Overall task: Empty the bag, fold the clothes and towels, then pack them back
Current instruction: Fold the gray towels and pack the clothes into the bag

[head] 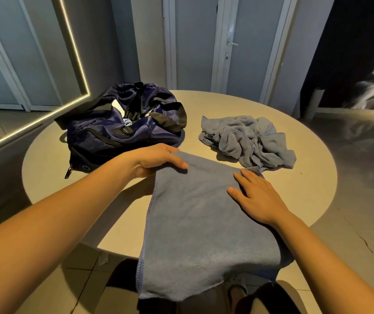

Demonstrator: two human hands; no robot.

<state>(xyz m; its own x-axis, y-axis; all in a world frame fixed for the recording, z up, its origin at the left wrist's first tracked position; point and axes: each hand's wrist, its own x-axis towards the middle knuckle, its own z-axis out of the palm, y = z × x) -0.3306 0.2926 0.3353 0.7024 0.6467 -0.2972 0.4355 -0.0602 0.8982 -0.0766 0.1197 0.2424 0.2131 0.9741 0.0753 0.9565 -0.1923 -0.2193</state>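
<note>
**A:** How will the spread towel [199, 223] handle?

**B:** Soft and light, I'd judge. It looks like plush microfibre with a stitched hem and no stiffness, so it sags wherever nothing carries it. It lies across the near edge of the tabletop [306, 177]: the far half is flat on the surface, and the near half hangs off toward the person's legs.

**A:** Where should one take hold of it?

**B:** At the hemmed corners and edges, since a grab in the middle would only bunch it. The hanging half could drag the rest over the edge, so something ought to pin it down.

**A:** And the hands?

**B:** The left hand [156, 160] pinches the towel's far left corner, thumb on top and fingers apparently tucked under the cloth. The right hand [257, 198] lies flat on the far right part with its fingers straight and slightly spread. It presses down and grasps nothing.

**A:** What lies beyond that?

**B:** A crumpled towel [247, 141] of the same colour is heaped toward the far right edge, just beside the spread one. I can't tell whether they touch. The navy bag [122, 128] sits by the far left edge, unzipped, with something pale showing inside, so it is probably not yet emptied.
</note>
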